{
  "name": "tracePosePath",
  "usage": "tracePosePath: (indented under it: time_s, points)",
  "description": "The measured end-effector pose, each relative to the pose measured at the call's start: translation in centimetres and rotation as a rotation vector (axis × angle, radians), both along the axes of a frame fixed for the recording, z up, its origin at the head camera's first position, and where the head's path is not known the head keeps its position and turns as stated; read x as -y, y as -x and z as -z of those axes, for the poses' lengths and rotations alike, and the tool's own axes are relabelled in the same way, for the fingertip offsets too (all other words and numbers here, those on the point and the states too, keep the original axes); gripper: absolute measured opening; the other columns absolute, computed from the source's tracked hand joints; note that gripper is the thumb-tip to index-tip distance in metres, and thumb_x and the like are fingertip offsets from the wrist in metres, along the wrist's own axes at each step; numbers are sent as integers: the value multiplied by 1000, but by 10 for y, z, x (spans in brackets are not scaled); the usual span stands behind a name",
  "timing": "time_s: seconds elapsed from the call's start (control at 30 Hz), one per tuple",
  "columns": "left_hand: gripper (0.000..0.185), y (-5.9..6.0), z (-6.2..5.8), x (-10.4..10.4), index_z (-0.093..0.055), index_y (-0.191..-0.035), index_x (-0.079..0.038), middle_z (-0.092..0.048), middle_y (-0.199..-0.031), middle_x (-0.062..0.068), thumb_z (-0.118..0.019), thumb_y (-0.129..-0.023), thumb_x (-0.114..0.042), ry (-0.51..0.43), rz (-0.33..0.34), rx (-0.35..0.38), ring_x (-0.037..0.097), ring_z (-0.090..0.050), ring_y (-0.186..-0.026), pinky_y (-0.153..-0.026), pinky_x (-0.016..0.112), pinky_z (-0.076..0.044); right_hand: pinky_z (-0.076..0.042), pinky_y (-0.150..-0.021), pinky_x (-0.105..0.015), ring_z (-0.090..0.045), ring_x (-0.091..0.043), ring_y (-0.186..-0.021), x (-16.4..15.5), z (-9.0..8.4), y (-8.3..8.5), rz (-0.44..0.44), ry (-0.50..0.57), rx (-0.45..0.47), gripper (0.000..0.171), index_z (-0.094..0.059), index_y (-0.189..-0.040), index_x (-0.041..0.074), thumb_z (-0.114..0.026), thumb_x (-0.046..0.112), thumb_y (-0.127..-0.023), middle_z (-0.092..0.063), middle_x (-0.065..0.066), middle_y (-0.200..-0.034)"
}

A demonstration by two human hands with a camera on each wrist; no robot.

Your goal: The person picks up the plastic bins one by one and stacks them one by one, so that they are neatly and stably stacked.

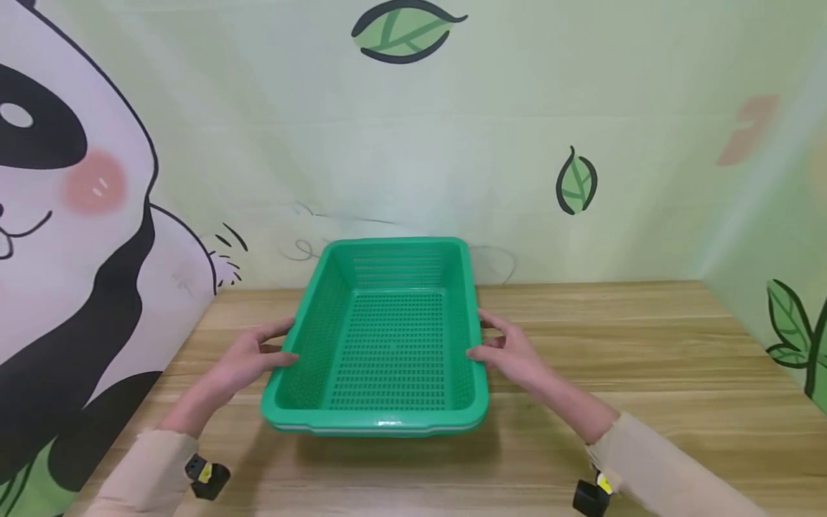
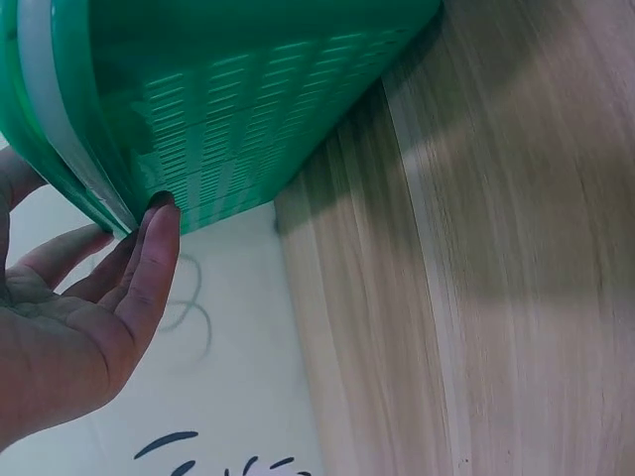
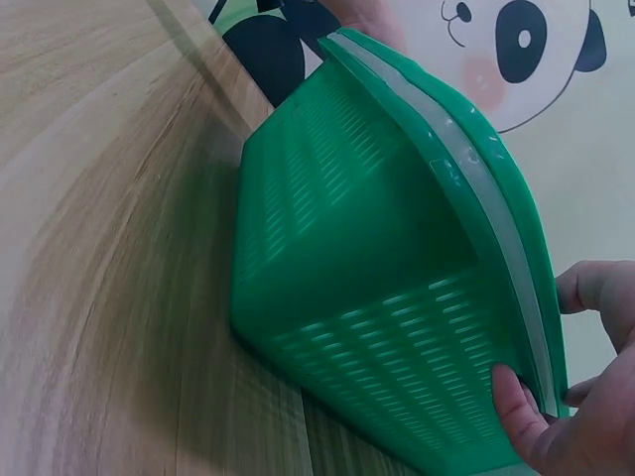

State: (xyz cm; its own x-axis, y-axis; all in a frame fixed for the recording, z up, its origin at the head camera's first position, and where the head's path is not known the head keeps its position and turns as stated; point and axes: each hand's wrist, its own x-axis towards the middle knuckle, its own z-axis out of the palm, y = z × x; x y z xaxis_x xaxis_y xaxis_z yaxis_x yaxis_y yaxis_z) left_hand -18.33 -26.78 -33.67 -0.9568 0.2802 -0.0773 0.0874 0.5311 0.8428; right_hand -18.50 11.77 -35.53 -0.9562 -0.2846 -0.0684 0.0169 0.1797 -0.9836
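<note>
1. There's a green plastic basket [image 1: 388,337] with slotted walls and a perforated bottom sitting on the wooden table [image 1: 646,345], close to the back wall with the panda and leaf pictures
2. Left hand [image 1: 248,359] is on the basket's left side, fingers curled around the rim; from the left wrist view the fingertips [image 2: 159,223] press right up under the rim edge
3. Right hand [image 1: 510,352] grips the basket's right rim the same way, thumb on the outer wall and fingers over the lip in the right wrist view
4. A pale band runs under the green rim, looks like a second layer nested in, can't tell for sure
5. Basket bottom looks to be resting on the table, nothing inside it
</note>
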Motion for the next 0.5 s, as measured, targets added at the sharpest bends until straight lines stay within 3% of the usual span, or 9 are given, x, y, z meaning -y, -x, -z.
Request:
tracePosePath:
  time_s: [0.5]
  points:
    - [67, -2, 1, -21, -25, -140, 3, -27, -143, 24, -60, -84, -9, -37, -19, 8, 40, -49, -113, -83, 38, -49, -51, -76, -34, -55, -17, -88, -20, 2, 0, -28, 0, -15, 71, -23, -142, 0, -58, 2, -80, -34, -22, -130]
